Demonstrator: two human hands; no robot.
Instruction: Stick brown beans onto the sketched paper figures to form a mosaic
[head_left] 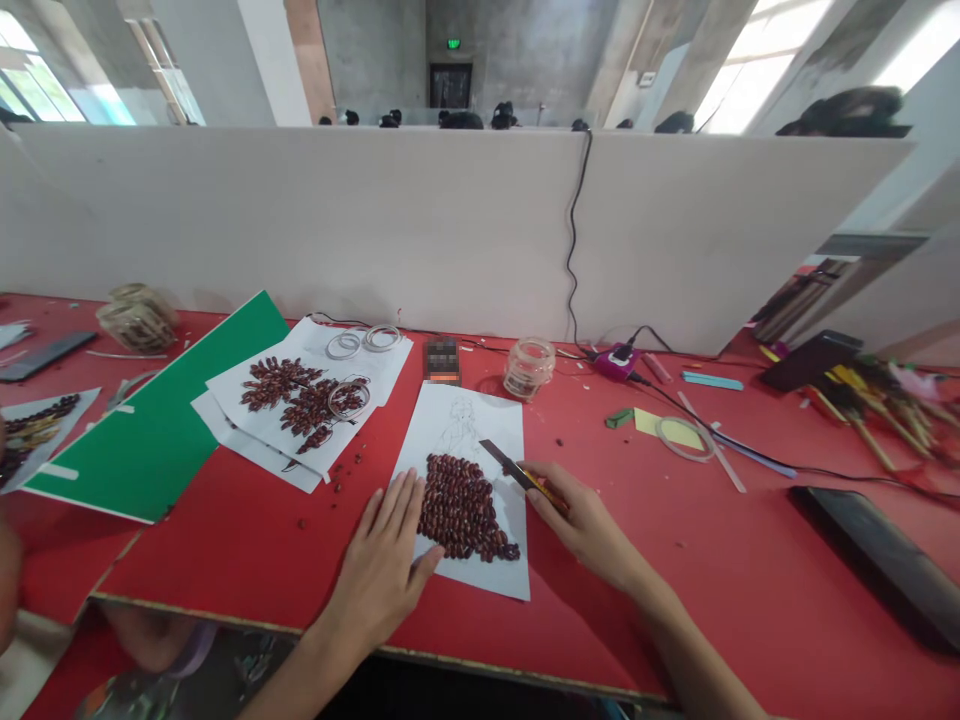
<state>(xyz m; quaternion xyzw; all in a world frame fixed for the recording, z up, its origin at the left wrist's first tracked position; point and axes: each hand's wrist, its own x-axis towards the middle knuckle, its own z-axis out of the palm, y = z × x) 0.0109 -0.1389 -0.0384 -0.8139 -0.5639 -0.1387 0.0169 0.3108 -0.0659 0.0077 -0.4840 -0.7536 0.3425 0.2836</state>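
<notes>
A white sheet point(491, 585) lies in front of me, with a faint pencil drawing at its top. Dark red-brown beans point(459, 508) cover the lower part of the drawing in close rows. My left hand point(388, 548) rests flat on the sheet's left edge, fingers stretched out, beside the beans. In my right hand point(574, 510) is a utility knife point(525, 475) with a yellow-and-black handle. Its dark blade points up and left, over the sheet near the upper right of the beans. Whether the tip touches the paper I cannot tell.
Left of the sheet are papers with a bean picture point(300, 395), tape rolls point(382, 338) and a green board point(172, 430). Behind stand a glass jar point(529, 368) and a purple power socket point(616, 362). A black phone-like slab point(877, 560) lies right. Another person's arm point(7, 580) shows far left.
</notes>
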